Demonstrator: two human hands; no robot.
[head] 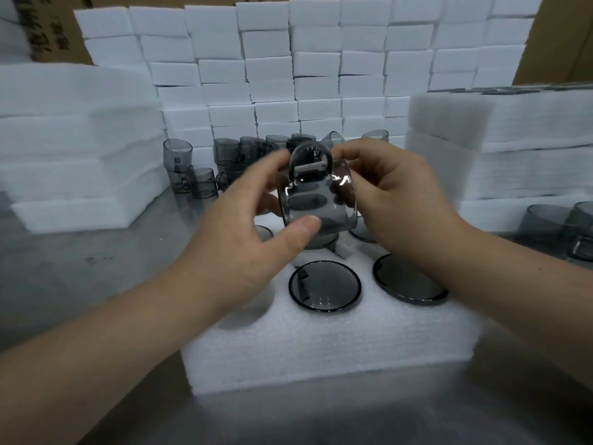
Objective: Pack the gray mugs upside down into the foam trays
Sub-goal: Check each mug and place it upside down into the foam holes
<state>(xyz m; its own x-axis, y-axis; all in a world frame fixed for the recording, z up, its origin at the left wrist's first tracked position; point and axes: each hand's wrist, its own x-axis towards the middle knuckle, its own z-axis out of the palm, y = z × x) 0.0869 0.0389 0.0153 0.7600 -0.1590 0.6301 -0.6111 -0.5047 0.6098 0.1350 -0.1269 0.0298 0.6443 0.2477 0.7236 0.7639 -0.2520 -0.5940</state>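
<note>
Over ribbed foam tray (321, 348) — left hand (253, 220) and right hand (394, 194) grip translucent gray mug (317, 200).

The mug (317, 200) is seen as glossy, smoky transparent material; the foam tray (321, 354) as matt and fibrous-textured; the desk (80, 277) as dull brushed metal.

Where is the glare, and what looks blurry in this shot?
Head view: white glare streaks sit on the held mug; the left hand and right hand are slightly motion-blurred; the wall of foam blocks bows from the wide-angle lens; the frame edges look soft.
</note>
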